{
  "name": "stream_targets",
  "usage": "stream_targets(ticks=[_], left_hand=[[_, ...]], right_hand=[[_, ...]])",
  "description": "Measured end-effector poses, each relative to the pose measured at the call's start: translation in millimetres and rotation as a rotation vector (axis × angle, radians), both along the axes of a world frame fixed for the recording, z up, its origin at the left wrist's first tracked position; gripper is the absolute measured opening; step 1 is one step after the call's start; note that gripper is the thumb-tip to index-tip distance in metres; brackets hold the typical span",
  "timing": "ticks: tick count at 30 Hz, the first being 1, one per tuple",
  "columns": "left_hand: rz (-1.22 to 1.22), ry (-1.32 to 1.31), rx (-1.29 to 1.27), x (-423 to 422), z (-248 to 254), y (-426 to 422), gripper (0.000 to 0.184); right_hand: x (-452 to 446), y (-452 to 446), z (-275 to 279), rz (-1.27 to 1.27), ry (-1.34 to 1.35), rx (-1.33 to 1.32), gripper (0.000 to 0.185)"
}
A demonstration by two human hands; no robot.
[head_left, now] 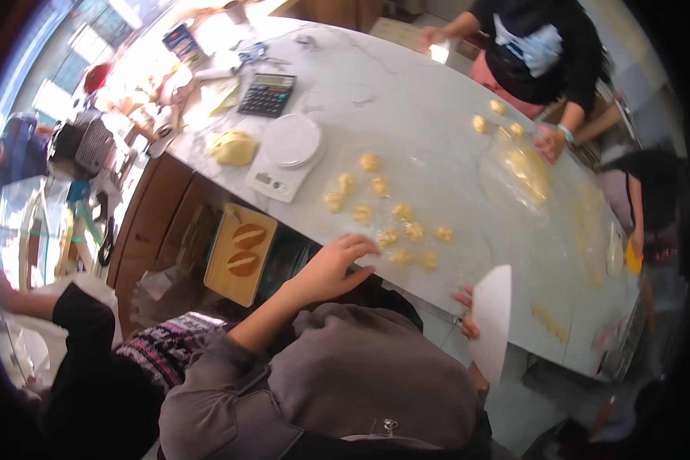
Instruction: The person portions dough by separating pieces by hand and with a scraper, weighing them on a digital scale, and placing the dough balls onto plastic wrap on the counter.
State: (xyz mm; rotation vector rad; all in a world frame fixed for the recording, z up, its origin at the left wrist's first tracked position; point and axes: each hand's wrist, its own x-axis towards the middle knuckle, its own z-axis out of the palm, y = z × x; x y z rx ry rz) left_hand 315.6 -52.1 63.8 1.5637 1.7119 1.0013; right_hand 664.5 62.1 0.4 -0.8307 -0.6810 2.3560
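My left hand [336, 264] hovers at the near edge of the table, its fingers apart and nothing in them. Just beyond it, several small yellow dough pieces [387, 236] lie on the marble-patterned tabletop [345, 84]. My right hand [468, 313] grips a flat white dough scraper [492, 323], which hides part of the fingers. Farther left stands a white kitchen scale [291, 146] with a bare round plate. A larger lump of yellow dough [231, 147] sits beside the scale.
A calculator [267, 94] lies behind the scale. Across the table, a person in black [540, 46] has a hand near dough under clear plastic [525, 175]. Below the left edge, a wooden tray [240, 254] holds brown loaves. Another person's sleeve [84, 337] is close on the left.
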Motion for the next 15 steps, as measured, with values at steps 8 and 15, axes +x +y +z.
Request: stream_targets(ticks=[8, 15], left_hand=[[0.016, 0.519, -0.143, -37.3, -68.8, -15.6, 0.039], [0.408, 0.006, 0.009, -126.9, -37.6, -81.1, 0.030]], right_hand=[[-22.9, 81.1, 11.1, 0.306, 0.131, -0.063, 0.077], [-92.5, 92.6, 18.5, 0.126, -0.083, 0.151, 0.059]])
